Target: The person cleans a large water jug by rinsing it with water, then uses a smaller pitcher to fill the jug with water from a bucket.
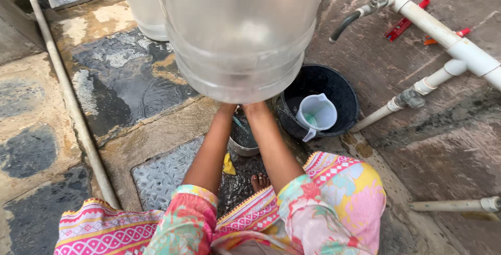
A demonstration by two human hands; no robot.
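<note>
A large clear plastic water jug (237, 31) is raised close to my face and fills the top of the view. Both my forearms reach up to its underside. My left hand (226, 109) and my right hand (255, 109) meet the jug's lower edge side by side, with the fingers hidden behind it; together they bear the jug. Under my arms a small steel pot (241, 141) stands on the wet ground, and a yellow scrap (228, 164) lies beside it. My bare toes (260, 182) show below.
A black bucket (342, 90) holding a pale plastic mug (317, 113) stands right of the pot. A tap (347, 23) and white pipes (459, 46) run along the right. A second clear jug (140, 7) stands behind. A grey pipe (68, 98) crosses the wet stone floor at left.
</note>
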